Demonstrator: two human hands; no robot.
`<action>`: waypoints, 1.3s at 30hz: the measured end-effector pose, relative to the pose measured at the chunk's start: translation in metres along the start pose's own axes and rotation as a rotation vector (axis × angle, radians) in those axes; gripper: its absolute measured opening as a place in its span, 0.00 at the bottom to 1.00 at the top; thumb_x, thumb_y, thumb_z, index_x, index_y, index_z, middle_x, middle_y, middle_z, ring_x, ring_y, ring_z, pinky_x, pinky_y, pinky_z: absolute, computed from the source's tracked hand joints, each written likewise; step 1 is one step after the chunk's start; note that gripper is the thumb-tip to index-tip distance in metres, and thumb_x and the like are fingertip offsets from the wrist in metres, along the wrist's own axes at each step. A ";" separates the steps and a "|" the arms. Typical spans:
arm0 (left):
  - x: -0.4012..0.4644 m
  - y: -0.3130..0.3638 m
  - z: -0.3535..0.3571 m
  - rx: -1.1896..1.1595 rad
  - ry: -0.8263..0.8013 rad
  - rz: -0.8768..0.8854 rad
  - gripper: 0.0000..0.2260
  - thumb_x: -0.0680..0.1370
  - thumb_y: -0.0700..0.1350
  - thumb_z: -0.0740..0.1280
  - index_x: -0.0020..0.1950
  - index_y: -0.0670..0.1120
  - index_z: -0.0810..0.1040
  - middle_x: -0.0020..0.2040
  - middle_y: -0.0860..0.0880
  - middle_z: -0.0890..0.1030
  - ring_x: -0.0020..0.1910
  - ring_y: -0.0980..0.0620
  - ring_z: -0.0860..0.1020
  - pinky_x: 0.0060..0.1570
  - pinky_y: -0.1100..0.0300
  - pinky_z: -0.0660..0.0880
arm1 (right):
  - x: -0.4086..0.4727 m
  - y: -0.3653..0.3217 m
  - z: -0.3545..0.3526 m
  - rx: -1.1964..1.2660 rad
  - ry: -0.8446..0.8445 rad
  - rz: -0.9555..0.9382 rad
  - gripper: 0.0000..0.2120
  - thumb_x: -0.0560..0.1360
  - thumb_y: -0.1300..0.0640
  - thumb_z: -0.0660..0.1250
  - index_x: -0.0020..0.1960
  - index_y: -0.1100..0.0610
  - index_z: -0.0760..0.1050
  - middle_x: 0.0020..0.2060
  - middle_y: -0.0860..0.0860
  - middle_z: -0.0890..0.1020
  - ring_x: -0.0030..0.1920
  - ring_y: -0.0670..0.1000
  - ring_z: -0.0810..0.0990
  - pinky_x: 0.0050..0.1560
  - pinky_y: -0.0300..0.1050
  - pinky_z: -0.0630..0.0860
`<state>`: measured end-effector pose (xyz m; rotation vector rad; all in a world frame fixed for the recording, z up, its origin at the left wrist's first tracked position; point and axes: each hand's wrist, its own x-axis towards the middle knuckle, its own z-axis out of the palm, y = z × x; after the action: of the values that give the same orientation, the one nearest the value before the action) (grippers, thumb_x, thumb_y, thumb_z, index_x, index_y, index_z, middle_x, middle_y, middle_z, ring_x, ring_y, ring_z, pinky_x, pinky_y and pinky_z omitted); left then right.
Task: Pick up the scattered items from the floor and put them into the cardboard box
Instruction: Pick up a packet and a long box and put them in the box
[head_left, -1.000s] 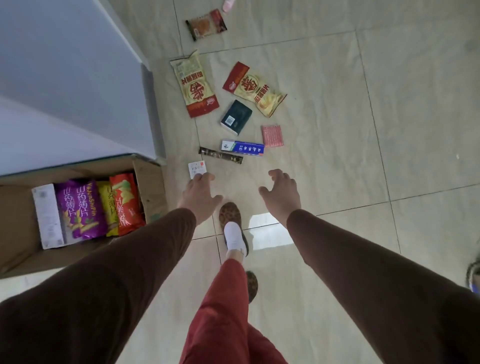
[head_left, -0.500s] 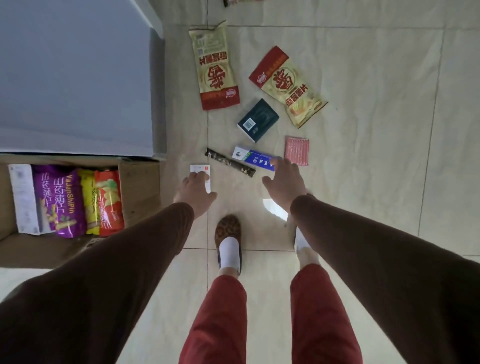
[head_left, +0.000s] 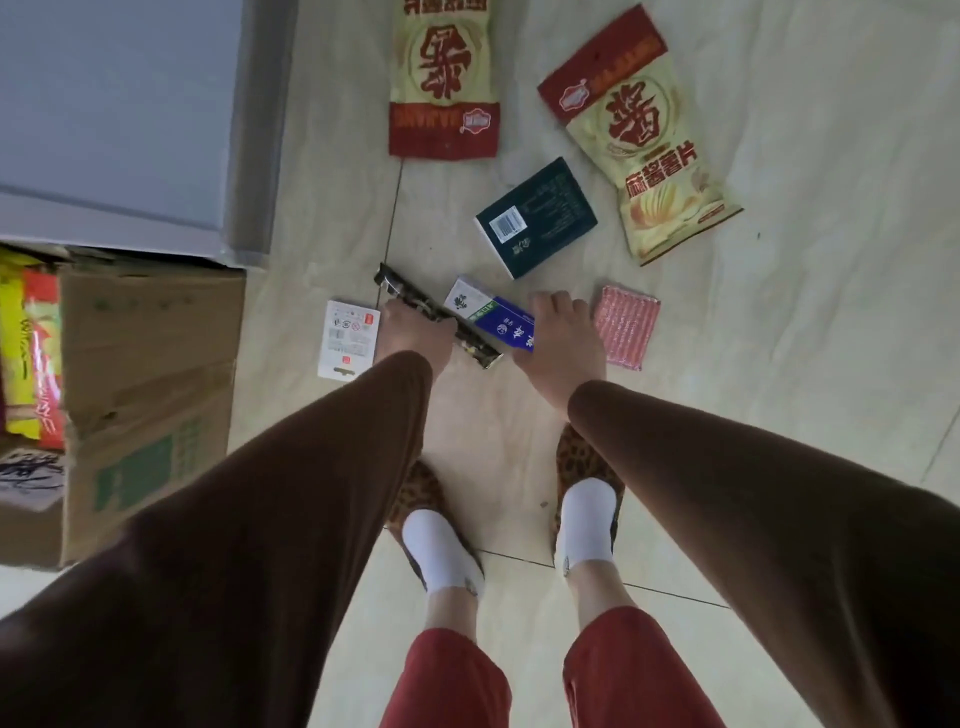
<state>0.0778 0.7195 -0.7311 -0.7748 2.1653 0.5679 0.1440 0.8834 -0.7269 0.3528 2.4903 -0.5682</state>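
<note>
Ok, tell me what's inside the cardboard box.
The cardboard box holds snack packets: a yellow one and a red-orange one. The rest lies outside the frame or behind the flap.

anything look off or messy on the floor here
Yes: snack bags, a dark book, a blue box, a pink packet and a white card lie scattered at odd angles on the floor, outside the cardboard box.

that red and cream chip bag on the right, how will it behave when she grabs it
The chip bag looks puffed and crinkly, so probably light for its size and likely to flex if grabbed by one corner. Its glossy film may be slippery. The chips are probably fragile, so squeezing could crush them.
</note>
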 end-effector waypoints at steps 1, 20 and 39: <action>0.004 0.000 0.006 -0.014 0.024 -0.013 0.25 0.73 0.50 0.72 0.64 0.42 0.67 0.55 0.43 0.75 0.59 0.40 0.77 0.58 0.52 0.74 | 0.005 0.001 0.006 -0.029 -0.006 -0.010 0.30 0.73 0.46 0.74 0.69 0.56 0.67 0.62 0.55 0.75 0.63 0.56 0.74 0.59 0.52 0.77; 0.005 -0.057 -0.044 0.091 0.226 0.112 0.13 0.76 0.38 0.64 0.60 0.38 0.72 0.62 0.35 0.72 0.60 0.33 0.73 0.60 0.44 0.72 | -0.055 0.057 0.002 0.748 -0.017 0.418 0.29 0.75 0.48 0.73 0.72 0.52 0.66 0.64 0.50 0.77 0.63 0.50 0.78 0.57 0.42 0.81; 0.019 -0.065 -0.042 -0.042 0.068 0.060 0.17 0.71 0.48 0.76 0.57 0.45 0.84 0.47 0.43 0.85 0.46 0.41 0.83 0.51 0.46 0.81 | -0.017 0.049 -0.010 0.863 0.167 0.654 0.29 0.74 0.42 0.72 0.72 0.49 0.70 0.62 0.49 0.80 0.63 0.55 0.78 0.63 0.57 0.78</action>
<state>0.0908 0.6412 -0.7297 -0.7637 2.2514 0.6285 0.1710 0.9291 -0.7249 1.5050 1.9443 -1.3159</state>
